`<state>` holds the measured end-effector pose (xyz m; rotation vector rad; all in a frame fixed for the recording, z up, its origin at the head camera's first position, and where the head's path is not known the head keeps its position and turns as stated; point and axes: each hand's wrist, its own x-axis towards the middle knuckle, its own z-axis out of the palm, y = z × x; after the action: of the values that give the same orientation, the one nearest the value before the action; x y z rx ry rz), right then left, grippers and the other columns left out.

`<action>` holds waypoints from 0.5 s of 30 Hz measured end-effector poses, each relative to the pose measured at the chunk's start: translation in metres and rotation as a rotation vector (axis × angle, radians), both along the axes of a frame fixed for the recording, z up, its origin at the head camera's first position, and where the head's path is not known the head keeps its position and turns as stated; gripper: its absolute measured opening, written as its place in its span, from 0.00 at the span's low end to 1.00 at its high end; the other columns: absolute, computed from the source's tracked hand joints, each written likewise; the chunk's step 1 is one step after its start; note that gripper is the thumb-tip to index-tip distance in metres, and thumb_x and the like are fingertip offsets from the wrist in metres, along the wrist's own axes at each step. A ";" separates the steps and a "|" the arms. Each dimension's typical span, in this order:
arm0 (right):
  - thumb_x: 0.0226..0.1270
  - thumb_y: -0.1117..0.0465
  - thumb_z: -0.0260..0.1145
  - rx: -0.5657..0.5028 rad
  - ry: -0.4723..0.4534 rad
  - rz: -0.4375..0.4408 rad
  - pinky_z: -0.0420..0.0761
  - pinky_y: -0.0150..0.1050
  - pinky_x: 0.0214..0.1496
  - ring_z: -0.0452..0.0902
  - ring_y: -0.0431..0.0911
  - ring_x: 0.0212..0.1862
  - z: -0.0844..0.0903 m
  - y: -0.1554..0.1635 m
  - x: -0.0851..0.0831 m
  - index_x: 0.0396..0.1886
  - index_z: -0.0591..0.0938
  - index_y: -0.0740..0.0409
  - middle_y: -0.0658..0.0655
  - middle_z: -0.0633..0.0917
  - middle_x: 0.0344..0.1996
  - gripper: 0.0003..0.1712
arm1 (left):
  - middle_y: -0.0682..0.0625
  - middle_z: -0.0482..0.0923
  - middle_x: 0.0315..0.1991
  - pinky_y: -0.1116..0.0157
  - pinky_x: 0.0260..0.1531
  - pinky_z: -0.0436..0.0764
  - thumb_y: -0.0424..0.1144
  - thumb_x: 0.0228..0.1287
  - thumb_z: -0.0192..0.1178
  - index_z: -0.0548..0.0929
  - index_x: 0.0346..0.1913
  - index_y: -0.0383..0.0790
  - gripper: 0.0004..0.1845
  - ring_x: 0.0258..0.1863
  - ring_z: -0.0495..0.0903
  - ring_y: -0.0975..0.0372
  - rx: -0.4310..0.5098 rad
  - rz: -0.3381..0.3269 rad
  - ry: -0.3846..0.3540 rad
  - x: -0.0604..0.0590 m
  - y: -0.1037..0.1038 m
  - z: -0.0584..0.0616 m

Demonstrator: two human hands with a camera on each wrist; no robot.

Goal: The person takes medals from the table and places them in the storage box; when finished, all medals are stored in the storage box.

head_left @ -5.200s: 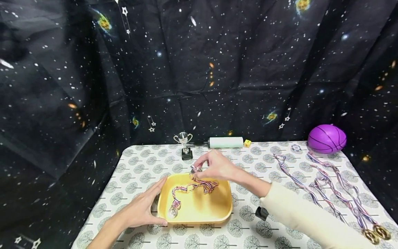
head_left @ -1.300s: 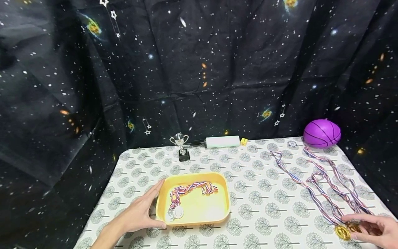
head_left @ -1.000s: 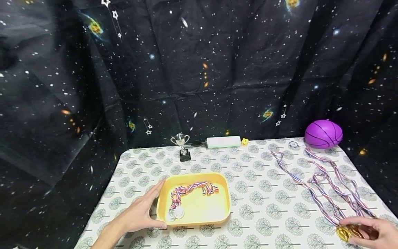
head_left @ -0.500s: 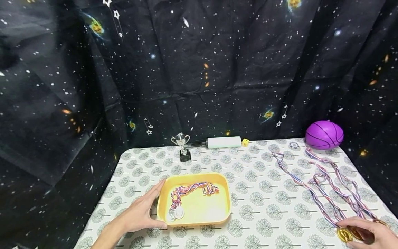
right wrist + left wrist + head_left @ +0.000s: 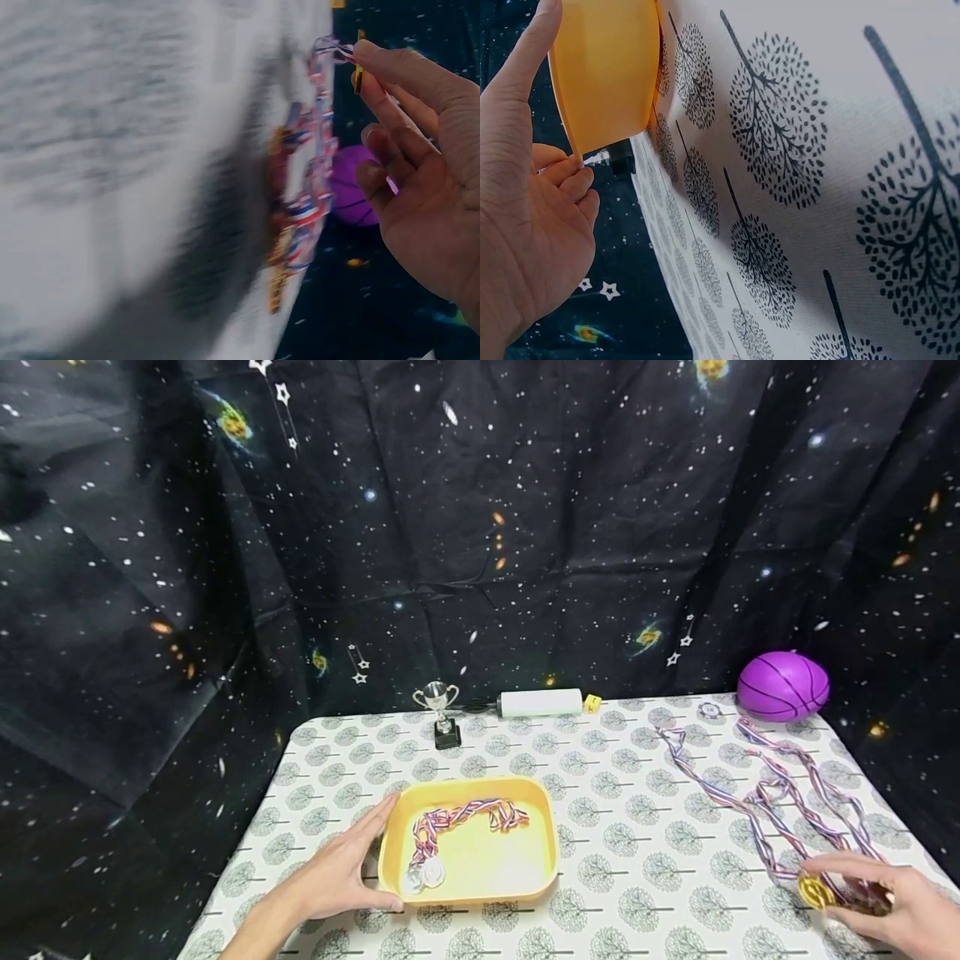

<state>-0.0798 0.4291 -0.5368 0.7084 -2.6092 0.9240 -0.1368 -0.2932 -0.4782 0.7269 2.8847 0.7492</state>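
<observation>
The left hand (image 5: 339, 870) grips the near end of a yellow tray (image 5: 487, 862), probably to steady it; silver medals (image 5: 432, 872) lie inside, just right of that hand. Well apart, the right hand (image 5: 903, 902) pinches a gold medal (image 5: 813, 891), perhaps so its ribbon trails freely.

The left hand (image 5: 540, 195) grips the yellow tray (image 5: 607, 71), thumb against its rim and fingertips at one of its corners. The tray rests on the bench (image 5: 847, 112), whose white top is printed with dark, leafy trees. A black block (image 5: 621, 158) shows at the bench's edge, with a star-speckled dark backdrop (image 5: 630, 251) beyond that edge.
</observation>
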 end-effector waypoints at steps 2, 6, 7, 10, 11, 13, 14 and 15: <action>0.37 0.78 0.86 -0.036 0.044 0.015 0.70 0.20 0.32 0.76 0.26 0.40 0.013 -0.006 -0.007 0.52 0.90 0.54 0.39 0.88 0.49 0.37 | 0.51 0.48 0.86 0.44 0.75 0.65 0.69 0.42 0.83 0.46 0.88 0.52 0.76 0.81 0.59 0.51 0.001 0.003 -0.003 0.001 0.000 0.000; 0.48 0.74 0.84 -0.047 -0.035 -0.047 0.68 0.31 0.26 0.71 0.35 0.33 0.045 -0.016 -0.022 0.53 0.91 0.50 0.38 0.87 0.47 0.30 | 0.49 0.50 0.86 0.41 0.74 0.66 0.69 0.43 0.82 0.47 0.88 0.51 0.75 0.80 0.61 0.48 0.005 -0.002 0.010 0.002 -0.001 0.000; 0.51 0.73 0.84 -0.042 -0.053 -0.058 0.69 0.32 0.27 0.71 0.37 0.34 0.053 -0.018 -0.027 0.53 0.91 0.50 0.38 0.87 0.46 0.29 | 0.50 0.49 0.86 0.42 0.74 0.66 0.69 0.43 0.82 0.47 0.88 0.52 0.75 0.80 0.61 0.49 0.003 0.001 0.007 0.002 -0.001 0.000; 0.55 0.68 0.84 0.003 -0.069 -0.087 0.71 0.30 0.30 0.70 0.37 0.34 0.079 -0.021 -0.042 0.54 0.91 0.47 0.38 0.87 0.44 0.26 | 0.51 0.49 0.86 0.43 0.75 0.66 0.69 0.42 0.83 0.47 0.88 0.52 0.76 0.80 0.60 0.51 -0.001 0.007 0.001 0.001 -0.001 0.001; 0.56 0.67 0.84 0.020 -0.069 -0.098 0.71 0.30 0.30 0.70 0.37 0.34 0.087 -0.022 -0.047 0.54 0.91 0.46 0.37 0.86 0.42 0.26 | 0.52 0.48 0.86 0.43 0.75 0.66 0.69 0.41 0.83 0.47 0.88 0.51 0.76 0.80 0.60 0.52 -0.002 0.008 -0.002 0.001 -0.001 0.001; 0.57 0.66 0.83 0.023 -0.069 -0.106 0.70 0.30 0.30 0.70 0.37 0.33 0.105 -0.024 -0.057 0.54 0.91 0.45 0.37 0.86 0.40 0.25 | 0.52 0.48 0.86 0.44 0.75 0.65 0.69 0.41 0.83 0.47 0.88 0.51 0.76 0.80 0.60 0.52 -0.005 0.008 -0.007 0.001 0.000 0.001; 0.57 0.65 0.84 0.032 -0.061 -0.116 0.70 0.30 0.29 0.71 0.38 0.32 0.113 -0.026 -0.062 0.54 0.91 0.44 0.37 0.86 0.40 0.24 | 0.51 0.48 0.86 0.44 0.75 0.65 0.69 0.41 0.83 0.47 0.88 0.51 0.76 0.80 0.60 0.52 -0.004 0.008 -0.009 0.001 0.000 0.002; 0.57 0.65 0.83 0.028 -0.057 -0.118 0.70 0.31 0.28 0.70 0.38 0.31 0.121 -0.028 -0.066 0.53 0.91 0.45 0.38 0.85 0.38 0.24 | 0.50 0.49 0.86 0.43 0.75 0.66 0.69 0.42 0.83 0.47 0.88 0.51 0.76 0.80 0.60 0.52 -0.002 0.006 -0.009 0.000 0.000 0.002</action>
<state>-0.1463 0.4009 -0.4160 0.5350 -2.6864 0.8864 -0.1364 -0.2934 -0.4764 0.7126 2.8805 0.7485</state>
